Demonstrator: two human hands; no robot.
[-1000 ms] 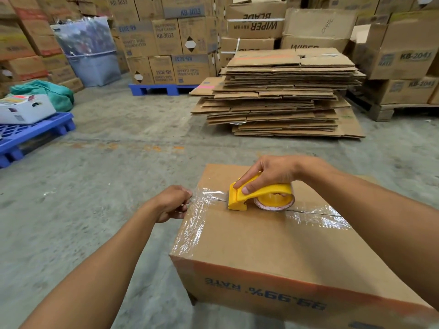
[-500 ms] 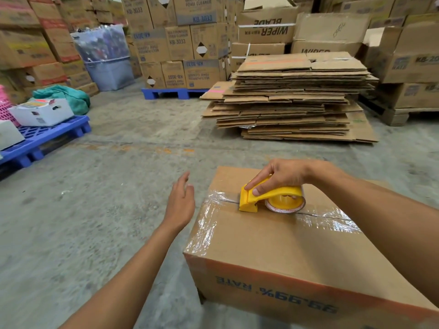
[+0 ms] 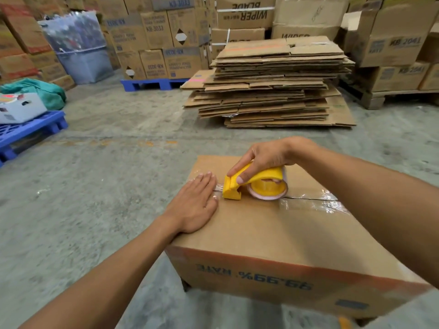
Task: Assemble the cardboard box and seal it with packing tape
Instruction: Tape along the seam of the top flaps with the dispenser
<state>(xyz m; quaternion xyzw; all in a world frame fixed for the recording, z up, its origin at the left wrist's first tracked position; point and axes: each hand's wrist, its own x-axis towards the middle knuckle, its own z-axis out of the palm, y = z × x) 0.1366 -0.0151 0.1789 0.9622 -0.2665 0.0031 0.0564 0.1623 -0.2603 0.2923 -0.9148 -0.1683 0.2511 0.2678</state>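
Note:
A closed brown cardboard box [image 3: 273,236] with upside-down blue print on its near side stands on the concrete floor in front of me. Clear tape [image 3: 316,203] runs along its top seam. My right hand [image 3: 263,157] grips a yellow tape dispenser [image 3: 256,186] that rests on the seam near the box's left end. My left hand [image 3: 194,203] lies flat, palm down, on the box top at the left end of the tape, fingers together, just left of the dispenser's nose.
A tall stack of flattened cartons [image 3: 273,84] lies on the floor beyond the box. Stacked printed cartons on a blue pallet [image 3: 152,84] fill the back. Another blue pallet [image 3: 28,129] with a white box stands at the left. More cartons on a wooden pallet [image 3: 380,98] at right.
My left hand let go of the tape at the box's left edge, lifted off, then came down flat on the box top beside the dispenser. The right hand stayed on the dispenser.

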